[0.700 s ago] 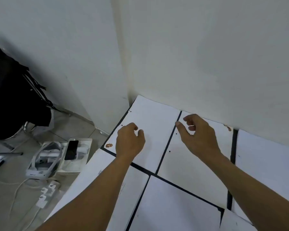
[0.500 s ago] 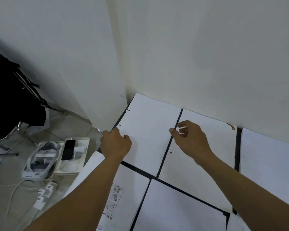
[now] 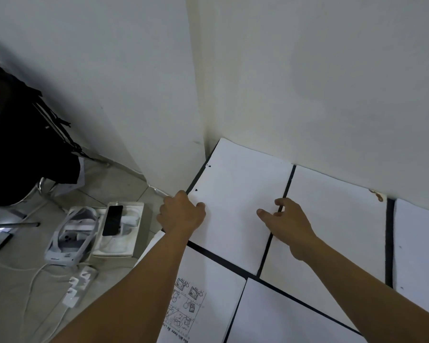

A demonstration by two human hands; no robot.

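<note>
At the far left corner of the desk (image 3: 389,243), the left hand (image 3: 181,216) grasps the left edge of the white sheet (image 3: 238,201); the right hand (image 3: 287,221) pinches its right edge.

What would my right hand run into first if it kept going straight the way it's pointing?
Your right hand points up-left across the corner sheet it holds by the edge. It would likely meet the wall near the room corner first, clear of the left hand, though depth is unclear.
</note>
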